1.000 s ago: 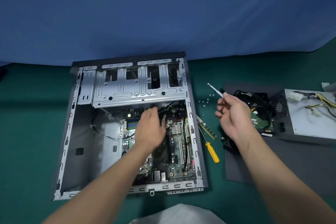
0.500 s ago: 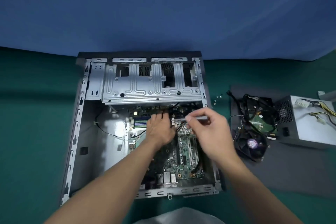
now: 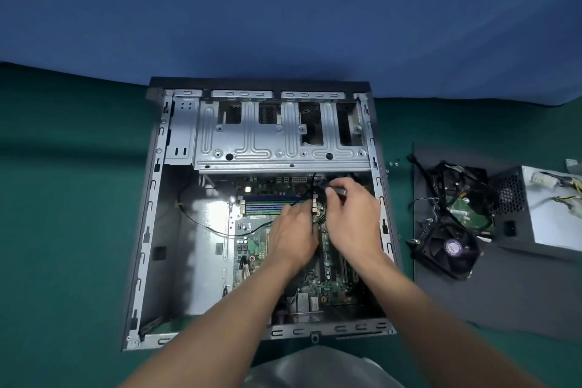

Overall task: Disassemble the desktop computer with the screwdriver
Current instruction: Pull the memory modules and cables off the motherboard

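The right hand (image 3: 352, 217) pinches the slim screwdriver (image 3: 338, 190), brought in from right of the case (image 3: 151, 230) to the far edge of the motherboard (image 3: 252, 242), among black cables (image 3: 315, 181). The left hand (image 3: 294, 236) rests alongside; I cannot tell its grip. Probably another board fastening comes next.

Blue backdrop (image 3: 283, 9) hanging behind green table cover (image 3: 63, 198); power supply (image 3: 551, 214), cooling fan (image 3: 450, 249), hard drive (image 3: 466, 214) sitting on grey panel (image 3: 504, 299), small screws (image 3: 393, 163) lying nearby.
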The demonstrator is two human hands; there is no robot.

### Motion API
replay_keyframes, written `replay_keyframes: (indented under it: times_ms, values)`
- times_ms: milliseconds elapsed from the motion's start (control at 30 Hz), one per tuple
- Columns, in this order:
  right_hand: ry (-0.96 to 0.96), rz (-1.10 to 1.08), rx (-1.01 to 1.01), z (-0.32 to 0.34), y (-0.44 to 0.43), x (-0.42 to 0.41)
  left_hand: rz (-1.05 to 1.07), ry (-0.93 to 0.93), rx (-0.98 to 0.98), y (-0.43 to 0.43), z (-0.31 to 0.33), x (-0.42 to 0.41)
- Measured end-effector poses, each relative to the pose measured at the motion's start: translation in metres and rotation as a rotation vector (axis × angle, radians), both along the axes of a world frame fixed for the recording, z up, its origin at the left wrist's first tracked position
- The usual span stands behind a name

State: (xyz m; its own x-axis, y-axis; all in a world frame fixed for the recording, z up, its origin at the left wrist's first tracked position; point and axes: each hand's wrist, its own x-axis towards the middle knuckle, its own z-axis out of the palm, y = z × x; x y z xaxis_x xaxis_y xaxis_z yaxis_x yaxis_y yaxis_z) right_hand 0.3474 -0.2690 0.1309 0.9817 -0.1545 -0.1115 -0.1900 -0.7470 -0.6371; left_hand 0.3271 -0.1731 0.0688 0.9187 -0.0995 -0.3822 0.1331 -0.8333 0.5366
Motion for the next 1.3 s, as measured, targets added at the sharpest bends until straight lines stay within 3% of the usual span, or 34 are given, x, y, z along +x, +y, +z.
replay_keyframes:
  times_ms: [133, 300, 600, 833, 1300]
  values:
    - [0.020, 0.024, -0.069, -0.016, 0.008, 0.003, 0.014, -0.103, 0.143, 0.006, 0.002, 0.014]
    - [0.126, 0.035, -0.173, -0.024, 0.009, 0.022, 0.242, -0.104, 0.101, 0.032, 0.001, 0.028]
    - [0.348, 0.123, -0.414, -0.028, 0.008, 0.048, 0.010, 0.021, 0.336, 0.060, -0.008, 0.036]
    - [0.449, 0.236, -0.557, -0.030, 0.007, 0.055, -0.017, 0.063, 0.330, 0.059, -0.017, 0.036]
    - [0.485, 0.349, -0.581, -0.024, 0.010, 0.062, -0.064, 0.076, 0.304, 0.060, -0.017, 0.036]
